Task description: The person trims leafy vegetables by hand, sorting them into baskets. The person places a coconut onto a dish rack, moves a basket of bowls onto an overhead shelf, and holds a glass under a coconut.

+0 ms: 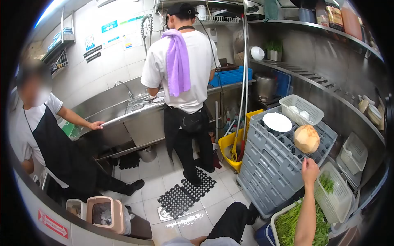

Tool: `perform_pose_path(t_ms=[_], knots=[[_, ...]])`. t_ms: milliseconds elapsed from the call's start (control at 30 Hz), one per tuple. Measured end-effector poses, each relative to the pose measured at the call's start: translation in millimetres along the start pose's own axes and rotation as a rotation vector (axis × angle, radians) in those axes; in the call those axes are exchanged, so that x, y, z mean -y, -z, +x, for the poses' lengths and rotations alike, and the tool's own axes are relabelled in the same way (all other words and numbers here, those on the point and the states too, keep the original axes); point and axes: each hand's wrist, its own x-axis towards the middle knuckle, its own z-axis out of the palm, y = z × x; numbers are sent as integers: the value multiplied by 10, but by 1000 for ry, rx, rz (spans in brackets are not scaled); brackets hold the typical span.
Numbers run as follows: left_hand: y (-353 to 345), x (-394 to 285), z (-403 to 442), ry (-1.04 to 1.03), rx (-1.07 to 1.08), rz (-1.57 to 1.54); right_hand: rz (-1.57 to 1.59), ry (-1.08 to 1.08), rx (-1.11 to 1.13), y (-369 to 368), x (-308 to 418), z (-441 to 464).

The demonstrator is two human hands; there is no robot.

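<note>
My right hand (310, 172) is raised at the front edge of a stack of grey dish racks (262, 172). Its fingers are curled closed, and whether anything is in them is hidden. Just beyond it, a trimmed tan coconut (307, 138) rests on the top rack, apart from the fingers. Beside the coconut lie a white oval plate (277, 122) and a white plastic basket (294, 102) with white rounded items inside. Below my forearm is a bin of leafy greens (287, 225). Of my left hand (199, 240), only a small part shows at the bottom edge; its fingers are hidden.
A person in white with a purple towel (177, 61) stands at the sink counter; another in a black apron (61, 143) stands left. A yellow mop bucket (230, 147), black floor mats (186, 197) and pink waste bin (102, 213) occupy the floor. A tilted basket (334, 197) holds some greens.
</note>
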Motion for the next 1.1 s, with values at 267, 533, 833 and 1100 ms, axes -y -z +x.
perform_pose_path(t_ms=[267,533,833,1100], knots=[[89,-198,257,-317,-160,206,24,-26,-5,-6,-12,-11],[317,-389,177,-300,-313,254,9,-14,8,-12,-46,-16],[-16,-105,-37,-154,-162,8,24,-24,39,16,-4,-17],[-39,-62,83,-263,-165,267,-18,-35,110,56,25,-3]])
